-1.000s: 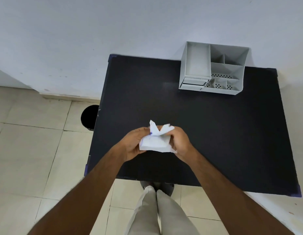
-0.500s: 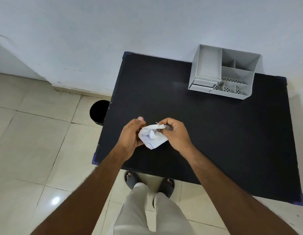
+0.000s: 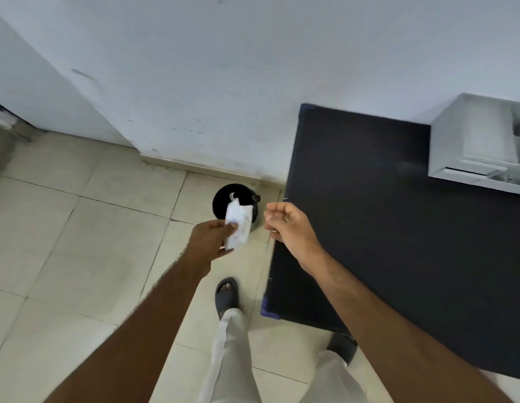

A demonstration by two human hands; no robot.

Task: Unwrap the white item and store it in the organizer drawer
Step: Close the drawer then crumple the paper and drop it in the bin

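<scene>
My left hand (image 3: 211, 238) pinches a crumpled white wrapper (image 3: 238, 223) and holds it over the floor, just above a black round bin (image 3: 224, 199). My right hand (image 3: 288, 225) hovers at the left edge of the black table (image 3: 384, 228) with its fingers curled inward. Only a thin pale edge of the white item (image 3: 272, 231) shows under those fingers. The grey organizer (image 3: 474, 146) stands at the table's far right by the wall, its small drawer (image 3: 474, 167) low on the front and partly cut off by the frame.
Beige floor tiles (image 3: 78, 228) spread to the left. The white wall (image 3: 224, 82) runs behind the bin and the table. My legs and dark sandals (image 3: 226, 295) stand beside the table's near left corner. A grey object (image 3: 3, 135) sits at the far left.
The view has swung left, off the table and towards the floor. My hands have parted: the left carried the wrapper out over the bin, and the right stayed curled at the table's edge.
</scene>
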